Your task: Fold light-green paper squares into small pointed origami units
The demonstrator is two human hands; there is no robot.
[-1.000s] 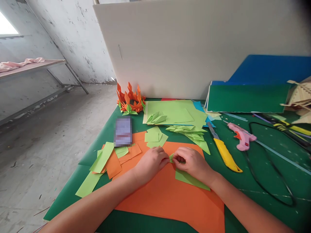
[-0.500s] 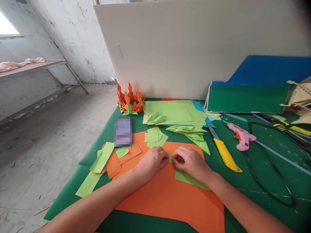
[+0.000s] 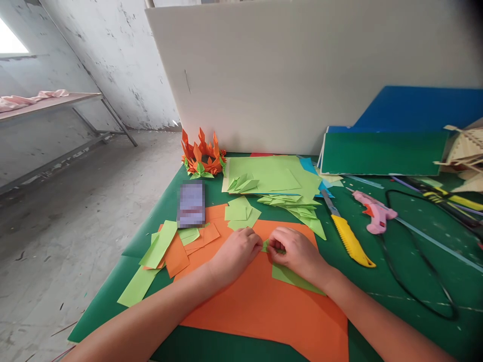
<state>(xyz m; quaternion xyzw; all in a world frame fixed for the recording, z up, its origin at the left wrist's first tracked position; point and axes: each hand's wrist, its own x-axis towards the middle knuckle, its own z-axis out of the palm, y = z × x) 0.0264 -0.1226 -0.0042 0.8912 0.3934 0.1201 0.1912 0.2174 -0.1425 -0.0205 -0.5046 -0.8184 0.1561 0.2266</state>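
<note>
Between my two hands is a small piece of green paper (image 3: 265,246), mostly hidden by the fingers. My left hand (image 3: 240,251) pinches its left end, and my right hand (image 3: 293,250) grips the other end with curled fingers. Both hands are low over a large orange paper sheet (image 3: 260,306). Beneath my right wrist lies a flat green paper sheet (image 3: 292,277), partly covered. Beyond the hands, several green paper squares (image 3: 237,212) overlap, and folded green paper pieces (image 3: 294,203) are piled to their right.
An orange folded-paper crown (image 3: 204,153) stands at the back left, behind a blurred phone (image 3: 191,203). A yellow-handled knife (image 3: 352,241) and a pink glue gun (image 3: 375,213) with a looping black cord lie right. Paper strips (image 3: 158,246) lie left. A white board (image 3: 287,75) rises behind.
</note>
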